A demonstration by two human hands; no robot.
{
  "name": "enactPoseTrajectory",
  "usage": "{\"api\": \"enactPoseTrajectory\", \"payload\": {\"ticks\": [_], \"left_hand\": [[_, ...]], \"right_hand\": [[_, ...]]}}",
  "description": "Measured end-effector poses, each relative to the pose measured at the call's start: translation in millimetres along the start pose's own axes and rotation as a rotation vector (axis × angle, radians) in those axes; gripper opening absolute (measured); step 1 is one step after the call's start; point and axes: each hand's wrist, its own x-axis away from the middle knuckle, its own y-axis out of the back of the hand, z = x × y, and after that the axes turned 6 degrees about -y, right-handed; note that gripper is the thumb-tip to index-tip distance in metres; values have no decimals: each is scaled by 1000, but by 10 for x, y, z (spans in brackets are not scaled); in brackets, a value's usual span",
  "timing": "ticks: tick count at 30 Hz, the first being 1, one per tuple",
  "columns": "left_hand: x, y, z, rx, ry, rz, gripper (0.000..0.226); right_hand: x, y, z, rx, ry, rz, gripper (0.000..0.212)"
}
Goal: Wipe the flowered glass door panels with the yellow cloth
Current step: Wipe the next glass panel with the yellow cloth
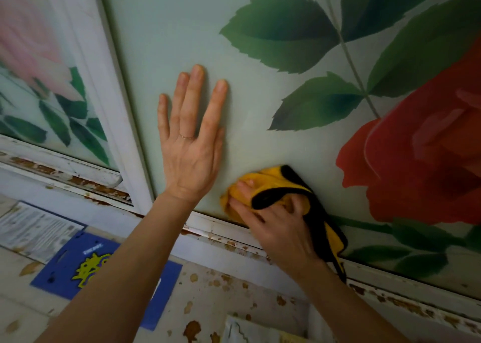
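Observation:
A pale green glass door panel printed with dark leaves and a big red rose fills most of the view. My left hand lies flat on it, fingers spread and pointing up, holding nothing. My right hand grips a bunched yellow cloth with a black edge. It presses the cloth against the glass at the panel's bottom edge, just right of my left hand. Part of the cloth hangs down past my wrist. A second panel with a pink flower sits at the left.
A white frame post separates the two panels. Below them runs a white rail with chipped, rusty paint. On the worn floor lie a blue foam piece with a yellow shape and a printed sheet.

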Motion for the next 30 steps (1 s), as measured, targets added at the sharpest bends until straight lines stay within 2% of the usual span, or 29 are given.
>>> {"api": "enactPoseTrajectory", "payload": {"ticks": [5,11,15,18,21,24,28,30], "left_hand": [[-2,-22,-37,20,21,-27,53],[-13,7,-158,57,97,-46,66],[-30,10,-183,19,87,-44,73],[-15,1,-223,32,81,-36,64],[92,-7,-329,72,7,45,55],[230,-26,-456,85,-55,100,56],[258,-47,-483,92,-49,104,59],[266,-59,-484,83,-45,99,59]], "right_hand": [[64,98,-124,32,-26,-41,31],[-111,-253,400,-47,-7,-44,38],[-174,-379,546,-109,11,-27,37],[-151,-252,398,-121,49,-5,37],[1,-88,162,-100,79,57,41],[214,32,-103,-66,126,113,40],[562,215,-506,-25,173,182,57],[699,350,-705,-24,177,197,55]]}}
